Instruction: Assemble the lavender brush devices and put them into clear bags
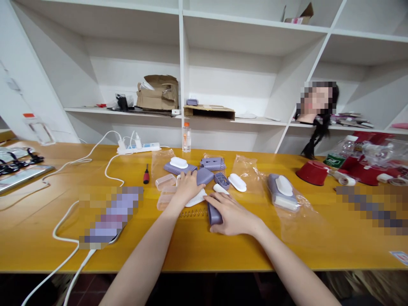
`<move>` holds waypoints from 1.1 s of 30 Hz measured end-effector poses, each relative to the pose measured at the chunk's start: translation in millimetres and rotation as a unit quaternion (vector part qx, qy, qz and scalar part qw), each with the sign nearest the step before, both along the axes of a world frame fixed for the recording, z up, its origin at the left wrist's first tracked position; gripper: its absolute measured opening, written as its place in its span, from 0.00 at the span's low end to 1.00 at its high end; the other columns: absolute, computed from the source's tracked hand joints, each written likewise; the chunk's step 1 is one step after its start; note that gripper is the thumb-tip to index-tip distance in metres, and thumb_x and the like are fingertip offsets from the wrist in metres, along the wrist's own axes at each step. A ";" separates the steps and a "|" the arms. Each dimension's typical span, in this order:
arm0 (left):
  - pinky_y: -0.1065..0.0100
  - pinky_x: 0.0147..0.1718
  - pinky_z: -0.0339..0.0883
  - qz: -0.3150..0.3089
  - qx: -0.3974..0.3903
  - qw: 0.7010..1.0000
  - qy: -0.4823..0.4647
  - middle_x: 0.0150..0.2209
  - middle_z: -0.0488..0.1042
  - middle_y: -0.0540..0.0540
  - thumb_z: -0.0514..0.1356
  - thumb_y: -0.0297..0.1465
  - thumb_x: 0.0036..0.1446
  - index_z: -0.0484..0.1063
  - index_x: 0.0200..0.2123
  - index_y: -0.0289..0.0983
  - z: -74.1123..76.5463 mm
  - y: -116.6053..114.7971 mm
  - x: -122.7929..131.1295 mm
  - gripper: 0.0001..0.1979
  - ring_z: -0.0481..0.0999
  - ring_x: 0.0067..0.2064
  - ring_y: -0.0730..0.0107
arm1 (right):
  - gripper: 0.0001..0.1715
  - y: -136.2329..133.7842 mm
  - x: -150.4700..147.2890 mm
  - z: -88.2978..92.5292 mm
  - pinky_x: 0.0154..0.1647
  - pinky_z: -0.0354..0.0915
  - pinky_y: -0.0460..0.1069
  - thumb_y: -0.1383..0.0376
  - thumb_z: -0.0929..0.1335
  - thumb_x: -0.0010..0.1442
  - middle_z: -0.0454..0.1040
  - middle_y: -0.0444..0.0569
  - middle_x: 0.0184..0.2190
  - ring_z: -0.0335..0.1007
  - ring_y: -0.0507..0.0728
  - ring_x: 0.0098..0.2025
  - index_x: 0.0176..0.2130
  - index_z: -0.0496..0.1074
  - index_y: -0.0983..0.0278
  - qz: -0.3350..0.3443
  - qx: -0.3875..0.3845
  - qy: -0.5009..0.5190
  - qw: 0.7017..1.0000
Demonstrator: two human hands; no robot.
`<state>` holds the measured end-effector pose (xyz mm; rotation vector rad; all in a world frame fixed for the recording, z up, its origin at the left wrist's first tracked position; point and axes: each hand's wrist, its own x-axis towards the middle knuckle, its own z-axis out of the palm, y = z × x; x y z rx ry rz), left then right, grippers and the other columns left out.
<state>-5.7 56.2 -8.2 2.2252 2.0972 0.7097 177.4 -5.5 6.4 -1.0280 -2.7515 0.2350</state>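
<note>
My left hand point(188, 187) reaches over the cluster of parts, its thumb and fingers around the left end of a purple plastic shell point(205, 175). Nearer the table's front, my right hand point(231, 212) is closed over another purple shell point(214, 216), with fingers on top and the thumb at its near end. A white bristled piece point(196, 198) lies between the hands, with a metal spring point(193, 213) just below it. Around them are a small purple tray-like part point(222, 180), a white oval piece point(237, 182), a slotted purple part point(212, 163) and clear plastic boxes point(165, 182).
A purple assembly with a white oval top point(283, 185) lies on plastic film at right. A screwdriver point(146, 175), a phone-like device point(111, 216) with white cables, a power strip point(138, 148) and an orange-capped bottle point(186, 138) stand around. Red tapered objects point(314, 173) sit far right.
</note>
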 end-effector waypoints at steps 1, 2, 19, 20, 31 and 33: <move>0.53 0.48 0.56 0.004 -0.001 1.000 -0.003 0.52 0.67 0.33 0.56 0.43 0.50 0.63 0.54 0.32 -1.4 2.2 0.7 0.31 0.63 0.52 0.43 | 0.50 0.2 0.2 -0.1 0.57 0.48 0.63 0.54 0.72 0.44 0.57 0.58 0.57 0.49 0.70 0.59 0.61 0.52 0.61 0.000 0.000 -0.003 1.000; 0.53 0.48 0.56 0.006 -0.001 1.000 -0.005 0.52 0.67 0.32 0.56 0.44 0.50 0.63 0.54 0.32 -2.5 4.0 1.1 0.31 0.64 0.51 0.44 | 0.50 0.4 0.4 -0.3 0.57 0.48 0.64 0.54 0.72 0.44 0.57 0.58 0.57 0.49 0.70 0.59 0.61 0.51 0.61 0.000 0.000 -0.006 1.000; 0.59 0.47 0.61 0.064 0.089 0.912 -0.396 0.48 0.73 0.39 0.54 0.42 0.52 0.67 0.50 0.35 30.7 -8.4 -26.8 0.25 0.70 0.49 0.55 | 0.40 1.6 5.4 8.5 0.57 0.52 0.59 0.54 0.70 0.49 0.62 0.57 0.54 0.56 0.64 0.57 0.58 0.58 0.62 0.013 0.006 0.081 0.997; 0.61 0.45 0.63 0.061 0.088 0.894 -0.435 0.47 0.73 0.39 0.52 0.43 0.53 0.68 0.49 0.35 33.1 -9.6 -28.8 0.24 0.71 0.48 0.56 | 0.40 2.8 6.9 9.0 0.57 0.52 0.59 0.54 0.70 0.49 0.62 0.57 0.54 0.56 0.64 0.57 0.58 0.59 0.62 0.017 0.003 0.089 0.996; 0.64 0.31 0.70 -0.167 -0.205 0.596 -0.758 0.46 0.73 0.40 0.43 0.44 0.60 0.62 0.53 0.36 47.2 -61.1 8.7 0.25 0.76 0.36 0.64 | 0.33 17.6 -9.6 29.5 0.41 0.67 0.52 0.54 0.68 0.51 0.67 0.54 0.50 0.70 0.57 0.42 0.54 0.59 0.61 -0.065 -0.269 0.544 0.792; 0.61 0.34 0.70 -0.194 -0.259 0.576 -0.751 0.44 0.75 0.40 0.42 0.46 0.60 0.62 0.53 0.37 44.0 -71.1 19.5 0.26 0.77 0.36 0.62 | 0.29 18.9 -12.0 32.7 0.35 0.69 0.52 0.49 0.65 0.52 0.72 0.54 0.44 0.72 0.58 0.39 0.48 0.64 0.64 -0.070 -0.326 0.579 0.744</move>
